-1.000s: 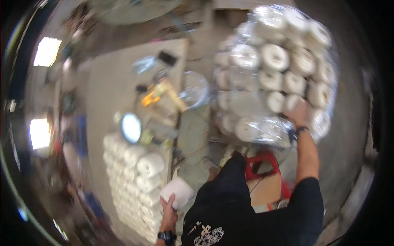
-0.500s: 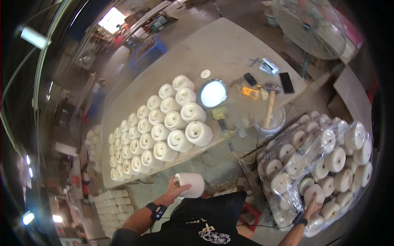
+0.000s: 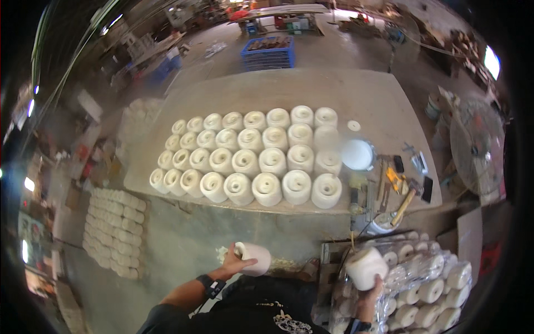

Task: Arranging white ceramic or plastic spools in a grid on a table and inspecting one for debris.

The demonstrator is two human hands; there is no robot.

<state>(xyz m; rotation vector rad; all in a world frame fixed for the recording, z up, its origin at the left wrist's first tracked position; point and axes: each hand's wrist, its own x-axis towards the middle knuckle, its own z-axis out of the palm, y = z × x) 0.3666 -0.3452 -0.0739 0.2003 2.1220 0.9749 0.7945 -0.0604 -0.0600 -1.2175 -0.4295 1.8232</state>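
My left hand point(image 3: 233, 262) grips a white hollow cylinder point(image 3: 259, 259) at its open end, holding it on its side in front of my body. My right hand point(image 3: 370, 294) is closed on another thick white cylinder point(image 3: 365, 267), raised beside the pile. A plastic-wrapped pile of cylinders point(image 3: 431, 290) stands below and right of that hand. Upright white cylinders point(image 3: 267, 190) fill rows on the table point(image 3: 278, 88), their recessed round tops facing up. How far the left fingers reach inside the cylinder is hidden.
On the table's right lie a round white-topped container point(image 3: 357, 154), a hammer point(image 3: 403, 206), an orange tool point(image 3: 394, 179) and phones. A white bucket point(image 3: 384, 224) stands by the table's edge. More cylinders point(image 3: 114, 232) are stacked on the floor at left; a large fan point(image 3: 479, 139) stands right.
My right hand has lifted a cylinder off the wrapped pile and brought it inward. The left hand keeps its cylinder. The view has turned to the right.
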